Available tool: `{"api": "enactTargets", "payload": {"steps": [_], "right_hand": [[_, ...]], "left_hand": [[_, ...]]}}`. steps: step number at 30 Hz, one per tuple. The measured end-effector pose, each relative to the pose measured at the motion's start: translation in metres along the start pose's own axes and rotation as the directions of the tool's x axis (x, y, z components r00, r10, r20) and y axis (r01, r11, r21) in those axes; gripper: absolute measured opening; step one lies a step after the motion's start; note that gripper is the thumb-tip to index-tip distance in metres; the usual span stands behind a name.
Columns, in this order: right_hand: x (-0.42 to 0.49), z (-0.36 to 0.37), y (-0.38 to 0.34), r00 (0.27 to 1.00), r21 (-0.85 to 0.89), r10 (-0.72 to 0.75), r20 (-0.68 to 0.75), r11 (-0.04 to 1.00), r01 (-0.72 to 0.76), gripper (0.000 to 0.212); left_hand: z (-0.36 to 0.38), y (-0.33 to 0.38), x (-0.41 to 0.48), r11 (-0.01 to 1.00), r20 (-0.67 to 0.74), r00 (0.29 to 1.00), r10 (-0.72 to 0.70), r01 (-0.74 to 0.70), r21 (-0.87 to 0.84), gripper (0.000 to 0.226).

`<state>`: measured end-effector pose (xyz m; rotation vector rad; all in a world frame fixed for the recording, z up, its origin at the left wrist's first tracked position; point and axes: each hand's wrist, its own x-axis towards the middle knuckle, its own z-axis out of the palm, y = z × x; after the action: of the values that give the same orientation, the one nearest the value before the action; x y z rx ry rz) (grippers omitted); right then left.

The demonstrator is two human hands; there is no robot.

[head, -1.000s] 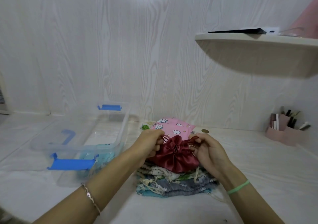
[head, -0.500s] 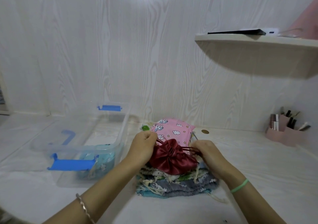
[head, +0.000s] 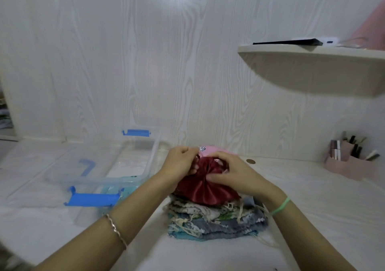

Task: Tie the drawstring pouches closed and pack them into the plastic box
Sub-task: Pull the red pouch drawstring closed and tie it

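A dark red satin pouch (head: 205, 189) with a gathered neck rests on top of a stack of flat fabric pouches (head: 214, 220) in the middle of the white surface. My left hand (head: 180, 163) pinches the pouch's neck and cord from the left. My right hand (head: 233, 175) grips the neck and cord from the right, its fingers over the top of the pouch. A pink patterned pouch (head: 208, 149) peeks out behind my hands. The clear plastic box (head: 153, 156) with blue latches stands to the left, with a pale blue pouch (head: 113, 189) inside near its front.
A clear lid (head: 31, 187) lies beside the box at the left. A pink organiser (head: 350, 162) with cosmetics sits at the far right. A wall shelf (head: 312, 66) juts out above the right side. A small round brown disc (head: 250, 161) lies behind the stack.
My hands have come together over the red pouch's neck; earlier they held the cords pulled apart to either side. The pouch stays on the stack.
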<state>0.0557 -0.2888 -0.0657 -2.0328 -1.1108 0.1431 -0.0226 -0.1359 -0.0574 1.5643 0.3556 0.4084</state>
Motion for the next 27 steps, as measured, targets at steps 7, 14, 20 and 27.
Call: {"api": "enactTargets", "payload": {"steps": [7, 14, 20, 27], "right_hand": [[0.051, -0.049, -0.056, 0.967, 0.080, -0.095, -0.238, 0.990, 0.117, 0.020], [0.091, -0.030, -0.135, 0.911, 0.100, -0.344, -0.227, 0.922, 0.373, 0.031], [0.122, 0.022, -0.180, 0.885, 0.022, -0.443, -0.141, 0.893, 0.450, 0.033], [0.138, 0.098, -0.159, 0.918, -0.263, -0.327, 0.224, 0.887, 0.380, 0.028]], "left_hand": [[-0.044, 0.062, -0.011, 0.999, -0.042, 0.999, -0.017, 0.015, -0.032, 0.030], [-0.106, 0.096, 0.003, 0.760, 0.498, 0.840, -0.214, 0.464, -0.456, 0.099], [-0.160, 0.122, 0.020, 0.808, 0.230, 0.968, -0.095, 0.210, -0.551, 0.084], [-0.198, 0.061, 0.049, 0.876, 0.096, 0.876, -0.473, 0.480, -0.055, 0.063]]}}
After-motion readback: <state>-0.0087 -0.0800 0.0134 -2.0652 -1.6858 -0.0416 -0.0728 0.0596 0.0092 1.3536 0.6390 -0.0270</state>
